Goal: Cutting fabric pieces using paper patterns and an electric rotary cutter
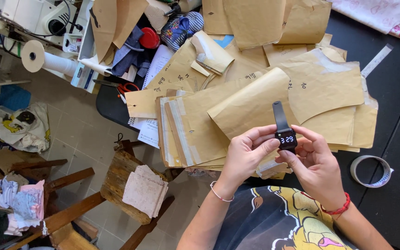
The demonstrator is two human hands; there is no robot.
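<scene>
Both hands hold a black digital watch (285, 138) over the paper patterns (255, 99) on the counter (394, 92). The left hand (246, 155) pinches its side; the right hand (315, 162) cradles it, seemingly pressing a button. Any further press needs a steady grip.

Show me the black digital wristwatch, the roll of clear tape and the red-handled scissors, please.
black digital wristwatch (286, 138): head view, on its lit face.
roll of clear tape (385, 173): head view, on its right rim.
red-handled scissors (127, 88): head view, on the red handles.
</scene>
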